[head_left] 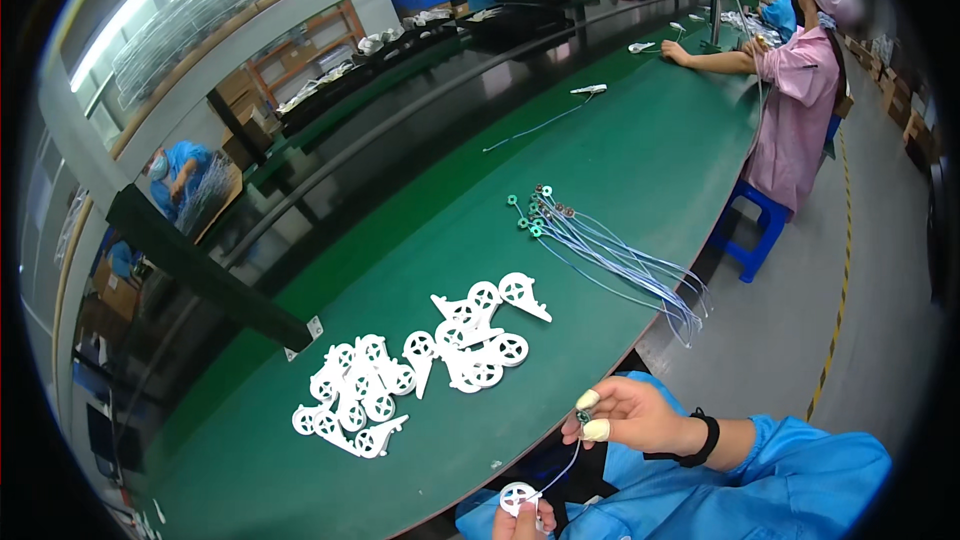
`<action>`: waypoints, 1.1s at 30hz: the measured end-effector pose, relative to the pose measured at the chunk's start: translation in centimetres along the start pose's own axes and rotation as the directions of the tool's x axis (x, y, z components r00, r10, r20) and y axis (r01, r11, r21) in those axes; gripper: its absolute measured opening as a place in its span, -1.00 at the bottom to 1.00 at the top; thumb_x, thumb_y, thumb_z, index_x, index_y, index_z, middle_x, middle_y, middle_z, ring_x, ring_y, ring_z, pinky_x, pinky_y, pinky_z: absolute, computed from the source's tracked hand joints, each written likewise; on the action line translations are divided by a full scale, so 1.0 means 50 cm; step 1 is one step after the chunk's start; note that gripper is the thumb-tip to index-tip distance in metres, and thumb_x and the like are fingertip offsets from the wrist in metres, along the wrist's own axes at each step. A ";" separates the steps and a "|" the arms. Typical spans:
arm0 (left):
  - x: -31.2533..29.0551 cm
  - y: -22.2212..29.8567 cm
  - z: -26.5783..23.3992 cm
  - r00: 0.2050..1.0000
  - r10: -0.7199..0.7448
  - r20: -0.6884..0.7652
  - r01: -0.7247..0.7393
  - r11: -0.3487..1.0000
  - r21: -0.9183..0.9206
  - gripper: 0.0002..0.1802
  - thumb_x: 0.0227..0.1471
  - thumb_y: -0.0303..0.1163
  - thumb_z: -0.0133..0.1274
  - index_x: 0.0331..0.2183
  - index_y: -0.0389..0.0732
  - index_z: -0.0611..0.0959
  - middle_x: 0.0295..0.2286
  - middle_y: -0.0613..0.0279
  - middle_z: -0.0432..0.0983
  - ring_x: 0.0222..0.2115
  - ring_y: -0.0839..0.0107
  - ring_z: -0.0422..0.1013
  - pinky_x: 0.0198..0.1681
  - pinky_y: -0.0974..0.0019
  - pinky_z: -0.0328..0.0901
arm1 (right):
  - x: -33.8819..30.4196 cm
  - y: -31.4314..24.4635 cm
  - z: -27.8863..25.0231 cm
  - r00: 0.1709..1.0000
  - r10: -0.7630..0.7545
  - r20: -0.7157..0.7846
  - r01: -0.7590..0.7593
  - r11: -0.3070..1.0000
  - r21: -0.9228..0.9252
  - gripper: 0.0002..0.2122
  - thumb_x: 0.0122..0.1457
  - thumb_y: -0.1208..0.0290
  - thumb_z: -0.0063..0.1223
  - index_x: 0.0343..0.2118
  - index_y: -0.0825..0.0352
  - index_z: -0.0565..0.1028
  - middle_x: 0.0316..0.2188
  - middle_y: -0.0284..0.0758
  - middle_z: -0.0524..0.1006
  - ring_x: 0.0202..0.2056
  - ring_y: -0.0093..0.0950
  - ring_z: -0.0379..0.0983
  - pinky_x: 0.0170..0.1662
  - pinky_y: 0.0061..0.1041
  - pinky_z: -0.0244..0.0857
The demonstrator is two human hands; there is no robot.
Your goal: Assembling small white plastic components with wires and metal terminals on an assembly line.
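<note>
At the lower edge, my left hand (524, 523) is closed on a white plastic part with a round, spoked head (518, 492). Up and to the right of it, my right hand (645, 422) pinches a small round circuit board (583, 417) between thumb and forefinger, both tips in pale finger cots. A thin light-blue cable (571, 462) hangs from this board down to the white part; whether it passes through the part I cannot make out. Several matching white parts (366, 380) lie in a loose group on the green table (440, 470), left of my hands.
A bundle of light-blue cables with small round boards (610, 250) lies across the table's right edge. Farther off is a white part with a cable (590, 89). A person in pink (800, 90) sits on a blue stool (752, 230). A dark post (205, 275) stands at the left.
</note>
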State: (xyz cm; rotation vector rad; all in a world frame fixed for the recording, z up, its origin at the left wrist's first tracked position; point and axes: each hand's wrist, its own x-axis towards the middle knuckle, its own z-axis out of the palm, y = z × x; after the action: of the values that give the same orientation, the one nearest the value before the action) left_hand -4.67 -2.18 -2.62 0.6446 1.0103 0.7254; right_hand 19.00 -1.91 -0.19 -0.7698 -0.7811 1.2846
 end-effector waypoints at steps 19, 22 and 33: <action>0.014 0.025 0.098 0.956 0.258 0.137 -0.267 0.962 0.054 -0.56 0.24 -0.25 -0.25 0.00 -0.40 0.37 -0.28 0.13 0.45 -0.38 0.54 0.35 -0.34 0.43 0.28 | -0.025 0.020 0.091 0.927 -0.211 0.310 0.374 0.467 -0.801 -0.75 0.04 0.53 0.09 -0.18 0.41 0.44 -0.23 -0.19 0.47 -0.21 -0.23 0.41 -0.11 -0.38 0.30; 0.002 0.029 0.102 0.952 0.287 0.104 -0.304 0.924 0.233 -0.56 0.30 -0.25 -0.34 0.08 -0.31 0.28 -0.40 0.29 0.39 -0.49 0.56 0.29 -0.43 0.54 0.24 | -0.025 0.023 0.094 0.928 -0.217 0.302 0.370 0.461 -0.806 -0.75 0.04 0.52 0.09 -0.18 0.41 0.44 -0.23 -0.19 0.48 -0.22 -0.23 0.42 -0.11 -0.39 0.31; 0.002 0.017 0.093 0.895 0.429 0.123 -0.421 0.719 0.553 -0.52 0.29 -0.28 -0.30 0.11 -0.40 0.25 -0.03 -0.08 0.32 -0.02 0.18 0.29 0.03 0.28 0.19 | 0.001 0.036 0.098 0.853 -0.290 0.434 0.516 0.344 -0.784 -0.77 -0.13 0.61 0.15 -0.33 0.37 0.46 -0.31 -0.23 0.49 -0.32 -0.26 0.46 -0.24 -0.40 0.35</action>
State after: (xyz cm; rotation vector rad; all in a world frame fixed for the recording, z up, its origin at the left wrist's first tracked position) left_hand -0.59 -2.25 -0.21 1.4391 1.1102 0.8295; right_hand 13.91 -1.34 0.89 -1.1567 -1.7957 0.3830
